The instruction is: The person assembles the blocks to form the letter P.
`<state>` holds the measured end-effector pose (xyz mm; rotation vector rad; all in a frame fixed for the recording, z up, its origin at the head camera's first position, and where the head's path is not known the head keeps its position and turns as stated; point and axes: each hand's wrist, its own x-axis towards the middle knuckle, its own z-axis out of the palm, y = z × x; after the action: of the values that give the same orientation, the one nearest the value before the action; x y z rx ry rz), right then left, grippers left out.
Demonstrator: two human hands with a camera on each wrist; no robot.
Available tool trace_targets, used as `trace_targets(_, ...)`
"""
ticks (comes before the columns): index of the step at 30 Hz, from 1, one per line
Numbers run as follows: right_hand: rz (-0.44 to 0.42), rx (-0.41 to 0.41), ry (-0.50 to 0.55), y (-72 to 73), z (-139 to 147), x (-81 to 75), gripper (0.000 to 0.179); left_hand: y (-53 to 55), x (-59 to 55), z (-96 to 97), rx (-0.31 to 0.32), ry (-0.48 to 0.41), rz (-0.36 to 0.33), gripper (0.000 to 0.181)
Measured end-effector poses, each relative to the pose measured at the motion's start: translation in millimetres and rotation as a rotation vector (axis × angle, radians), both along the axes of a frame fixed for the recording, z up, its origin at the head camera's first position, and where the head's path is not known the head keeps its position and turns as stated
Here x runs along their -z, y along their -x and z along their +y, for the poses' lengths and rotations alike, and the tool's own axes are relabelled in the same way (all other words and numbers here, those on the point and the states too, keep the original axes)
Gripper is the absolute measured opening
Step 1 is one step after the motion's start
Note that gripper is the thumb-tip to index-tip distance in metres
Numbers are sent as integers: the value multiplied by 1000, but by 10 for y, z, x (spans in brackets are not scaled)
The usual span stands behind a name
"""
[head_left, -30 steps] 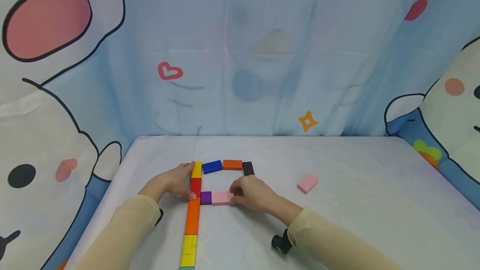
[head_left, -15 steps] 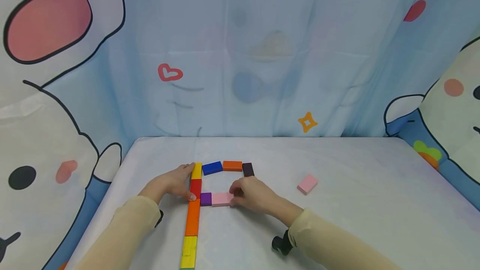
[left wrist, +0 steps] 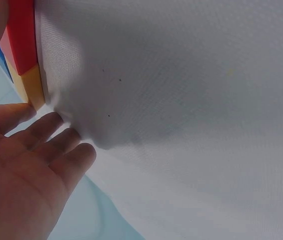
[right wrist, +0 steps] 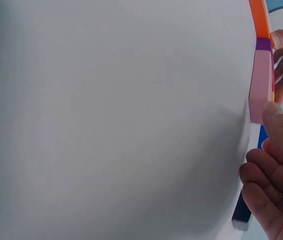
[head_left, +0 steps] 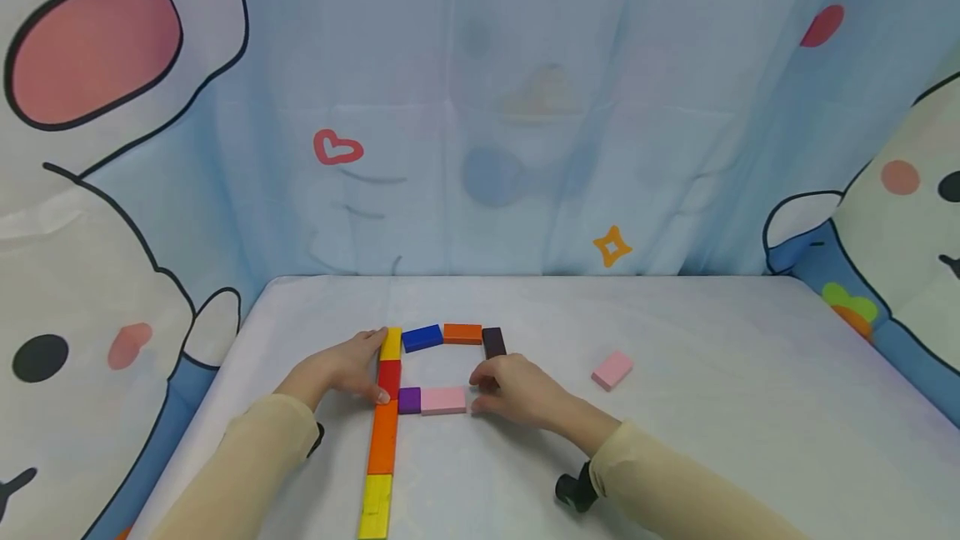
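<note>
My left hand [head_left: 337, 371] rests against the top of a column of blocks, its index fingertip at the yellow block [head_left: 391, 343] and its thumb on the red block [head_left: 389, 377] near the orange block [head_left: 383, 438]. In the left wrist view those fingers extend loosely beside the yellow end. A purple block [head_left: 409, 400] and a pink block [head_left: 443, 400] form a row off the column. My right hand [head_left: 521, 392] is just right of the pink block's end, thumb and fingers apart with nothing between them. Above it, its fingers partly cover the dark block [head_left: 493, 342].
A blue block [head_left: 422, 337] and an orange block [head_left: 462, 334] run from the column's top toward the dark block. A loose pink block [head_left: 612, 370] lies to the right on the white tabletop [head_left: 720, 440]. A yellow block [head_left: 375, 507] ends the visible column. A printed curtain [head_left: 525, 190] hangs behind.
My right hand has let go of the pink block and moved slightly right, leaving the block's end uncovered. The left hand stays at the column.
</note>
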<state>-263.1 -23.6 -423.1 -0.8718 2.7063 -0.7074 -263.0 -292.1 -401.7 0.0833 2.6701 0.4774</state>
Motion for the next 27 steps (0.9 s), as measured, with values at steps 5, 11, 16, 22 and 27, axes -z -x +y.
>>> trace_targets(5,20,15,-10,-13,136,-1,29,-7,6,-3,-2,-8,3,103)
trace_targets(11,10,92,-32,-23,358,-36,27,-20,3,5,8,-10,7,102)
trace_targets(16,37,143,-32,-17,622,-69,25,-28,-15,17,9,-11,4,102)
trace_targets(22,88,182,-52,-9,957,-142,28,-26,-22,20,12,-1,1,102)
trace_targets(27,93,209,-24,6,1236,-213,32,-21,-12,6,12,6,0,102)
